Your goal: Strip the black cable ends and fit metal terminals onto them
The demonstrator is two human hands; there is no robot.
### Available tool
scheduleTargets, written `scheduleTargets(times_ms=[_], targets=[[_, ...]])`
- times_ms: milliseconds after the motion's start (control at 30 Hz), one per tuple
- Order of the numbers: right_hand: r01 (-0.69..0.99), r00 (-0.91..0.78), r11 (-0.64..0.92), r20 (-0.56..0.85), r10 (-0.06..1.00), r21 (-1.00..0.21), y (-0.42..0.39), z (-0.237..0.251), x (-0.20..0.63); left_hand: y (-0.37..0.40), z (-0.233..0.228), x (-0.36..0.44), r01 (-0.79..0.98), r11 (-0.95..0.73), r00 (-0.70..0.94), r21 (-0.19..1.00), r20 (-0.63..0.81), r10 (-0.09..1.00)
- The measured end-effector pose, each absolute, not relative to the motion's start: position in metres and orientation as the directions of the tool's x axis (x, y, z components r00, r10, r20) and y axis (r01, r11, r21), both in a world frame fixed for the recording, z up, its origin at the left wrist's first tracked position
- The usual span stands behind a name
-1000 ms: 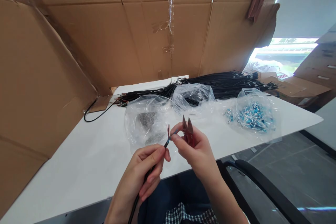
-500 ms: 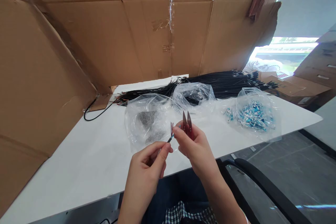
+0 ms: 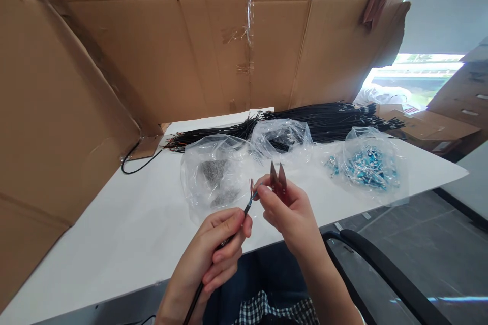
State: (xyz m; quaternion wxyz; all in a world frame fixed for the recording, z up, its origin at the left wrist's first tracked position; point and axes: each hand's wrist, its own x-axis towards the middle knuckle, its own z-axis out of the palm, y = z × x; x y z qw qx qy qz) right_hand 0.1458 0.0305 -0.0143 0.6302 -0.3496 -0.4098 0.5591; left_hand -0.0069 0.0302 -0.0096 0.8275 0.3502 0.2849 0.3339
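Note:
My left hand point(image 3: 223, 244) is closed around a black cable point(image 3: 247, 208) whose stripped end points up and away from me. Fine reddish wires and a blue wire fan out from that end. In my right hand point(image 3: 287, 213) lie red-handled snips point(image 3: 278, 183), their two pointed blades upward and apart. The thumb and forefinger of the same hand pinch the blue wire beside the cable end. Just beyond my hands is a clear plastic bag point(image 3: 194, 177) with dark, fine pieces inside.
Bundles of black cables point(image 3: 316, 117) lie along the back of the white table point(image 3: 125, 228). Another clear bag point(image 3: 282, 134) rests against them. On the right, a bag of small blue-and-silver parts point(image 3: 369, 167) sits open. Cardboard point(image 3: 213, 51) walls the back; a chair armrest point(image 3: 392, 269) is at lower right.
My left hand has turned, showing more of the black cable along its palm. My right hand has shifted slightly right with the snips, drawing the blue wire away from the other wires.

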Motion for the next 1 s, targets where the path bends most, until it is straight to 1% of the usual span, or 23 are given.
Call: scheduleTargets(times_ms=[167,400,600,667,767,900,1000], targets=[[-0.419,0.041,0.111,0.103,0.994,-0.901,0.029,-0.013,0.146,0.031,-0.010,-0.011,-0.396,0.602,0.651,0.693,-0.250,0.717],[-0.389,0.013,0.131,0.137,0.991,-0.912,0.028,-0.009,0.145,0.031,-0.012,-0.014,-0.456,0.683,0.696,0.571,-0.250,0.673],[-0.419,-0.017,0.169,0.194,0.981,-0.892,0.027,-0.010,0.146,0.032,-0.011,-0.014,-0.459,0.699,0.716,0.549,-0.238,0.657],[-0.428,-0.018,0.180,0.207,0.978,-0.886,0.026,-0.011,0.145,0.031,-0.009,-0.013,-0.450,0.695,0.715,0.561,-0.239,0.657],[-0.430,0.018,0.175,0.186,0.982,-0.886,0.028,-0.011,0.143,0.029,-0.008,-0.011,-0.440,0.633,0.669,0.637,-0.237,0.705],[-0.487,0.070,0.070,0.041,0.997,-0.871,0.032,-0.010,0.140,0.030,-0.010,-0.006,-0.399,0.535,0.624,0.745,-0.207,0.754],[-0.547,0.066,0.029,-0.008,0.998,-0.837,0.035,-0.011,0.141,0.031,-0.012,-0.002,-0.356,0.473,0.578,0.806,-0.208,0.789]])
